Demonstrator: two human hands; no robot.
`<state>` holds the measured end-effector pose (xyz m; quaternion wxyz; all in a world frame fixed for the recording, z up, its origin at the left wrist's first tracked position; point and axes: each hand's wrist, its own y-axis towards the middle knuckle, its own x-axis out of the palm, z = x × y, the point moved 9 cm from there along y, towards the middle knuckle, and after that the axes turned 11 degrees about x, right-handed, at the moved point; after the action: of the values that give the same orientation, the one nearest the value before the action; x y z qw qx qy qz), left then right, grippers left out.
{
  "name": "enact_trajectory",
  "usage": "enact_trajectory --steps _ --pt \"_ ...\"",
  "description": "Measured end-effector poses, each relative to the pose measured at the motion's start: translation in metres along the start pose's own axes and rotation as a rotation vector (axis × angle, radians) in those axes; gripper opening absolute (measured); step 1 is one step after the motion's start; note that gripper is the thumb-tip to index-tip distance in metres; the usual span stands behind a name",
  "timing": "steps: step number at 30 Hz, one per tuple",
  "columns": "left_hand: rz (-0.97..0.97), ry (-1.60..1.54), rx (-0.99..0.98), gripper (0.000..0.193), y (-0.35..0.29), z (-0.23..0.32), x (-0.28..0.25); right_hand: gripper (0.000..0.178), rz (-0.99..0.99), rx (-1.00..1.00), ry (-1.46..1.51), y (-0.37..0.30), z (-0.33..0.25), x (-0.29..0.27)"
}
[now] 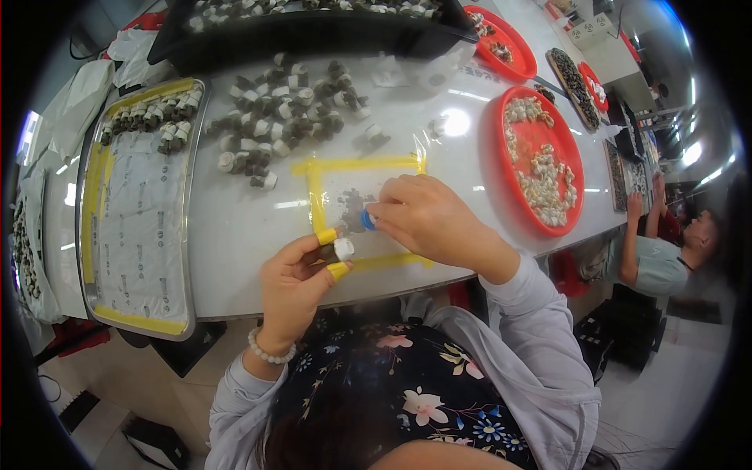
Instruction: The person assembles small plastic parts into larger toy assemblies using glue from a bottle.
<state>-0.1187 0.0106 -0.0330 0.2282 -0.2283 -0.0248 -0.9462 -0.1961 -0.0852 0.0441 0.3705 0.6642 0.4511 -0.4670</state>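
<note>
My left hand (294, 274), with yellow tape on thumb and fingertip, pinches a small white-and-dark cylindrical piece (343, 249) between them. My right hand (427, 215) is closed on a small blue round object (367, 220), mostly hidden by the fingers; its kind is unclear. Both hands are over a square outlined in yellow tape (316, 200) on the white table. Inside it lies a patch of small dark grey bits (354, 205), close to the blue object. Beyond the square is a loose pile of similar white-and-dark pieces (278, 110).
At the left lies a metal tray (145, 235) with rows of the pieces at its far end. A black bin (313, 35) full of them stands at the back. Red trays (576, 200) with whitish pieces are on the right. Further right, a person (650, 258) sits working.
</note>
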Motion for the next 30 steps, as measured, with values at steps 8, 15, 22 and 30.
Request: enact_trajectory --steps 8,15,22,30 --pt "-0.013 -0.044 0.03 0.036 0.004 -0.007 0.006 0.023 0.058 0.381 0.633 -0.013 0.033 -0.002" --pt "-0.023 -0.052 0.015 0.035 0.005 -0.009 0.006 0.024 0.018 0.379 0.877 -0.017 0.025 0.004" --pt "-0.011 -0.096 0.04 0.034 0.004 -0.01 0.004 0.025 0.019 0.32 0.868 -0.011 0.016 0.003" --pt "-0.012 -0.078 0.037 0.03 0.0 -0.01 0.004 0.025 0.013 0.264 0.85 -0.008 0.01 0.006"
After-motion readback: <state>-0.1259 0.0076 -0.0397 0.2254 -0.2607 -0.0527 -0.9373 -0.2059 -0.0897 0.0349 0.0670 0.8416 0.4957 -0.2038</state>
